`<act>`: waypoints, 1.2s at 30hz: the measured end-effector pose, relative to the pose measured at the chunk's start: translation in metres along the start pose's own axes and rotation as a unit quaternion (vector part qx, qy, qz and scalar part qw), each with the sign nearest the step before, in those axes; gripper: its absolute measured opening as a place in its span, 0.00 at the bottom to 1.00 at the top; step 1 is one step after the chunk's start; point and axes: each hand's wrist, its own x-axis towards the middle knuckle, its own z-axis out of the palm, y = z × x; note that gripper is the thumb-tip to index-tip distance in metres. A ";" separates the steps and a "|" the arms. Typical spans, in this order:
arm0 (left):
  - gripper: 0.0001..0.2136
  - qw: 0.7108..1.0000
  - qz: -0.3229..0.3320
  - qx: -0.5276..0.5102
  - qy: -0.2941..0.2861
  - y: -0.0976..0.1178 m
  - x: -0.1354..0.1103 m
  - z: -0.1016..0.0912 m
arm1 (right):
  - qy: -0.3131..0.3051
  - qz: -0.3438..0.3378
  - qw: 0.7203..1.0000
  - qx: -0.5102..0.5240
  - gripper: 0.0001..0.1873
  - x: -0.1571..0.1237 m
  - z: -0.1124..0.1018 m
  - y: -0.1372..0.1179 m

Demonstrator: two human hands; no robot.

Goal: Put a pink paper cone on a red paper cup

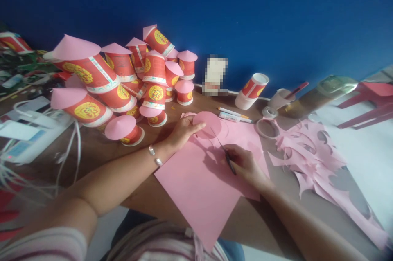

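Note:
My left hand (181,131) pinches a round pink paper disc (207,124) at its left edge, holding it just above a large pink paper sheet (202,183) on the wooden table (101,152). My right hand (244,165) is closed on a pair of scissors (224,152) whose blades point up towards the disc. A bracelet sits on my left wrist.
A heap of red paper cups with pink cone lids (123,81) fills the table's left back. A lone red cup (252,90), pens (233,114), tape rolls (267,127) and a bottle (322,94) stand behind the sheet. Pink paper offcuts (313,154) lie at the right. White cables (37,130) lie left.

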 end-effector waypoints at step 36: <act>0.13 1.000 -0.019 -0.004 -0.018 0.008 -0.005 0.000 | -0.010 0.008 1.000 -0.012 0.23 0.003 -0.004 -0.006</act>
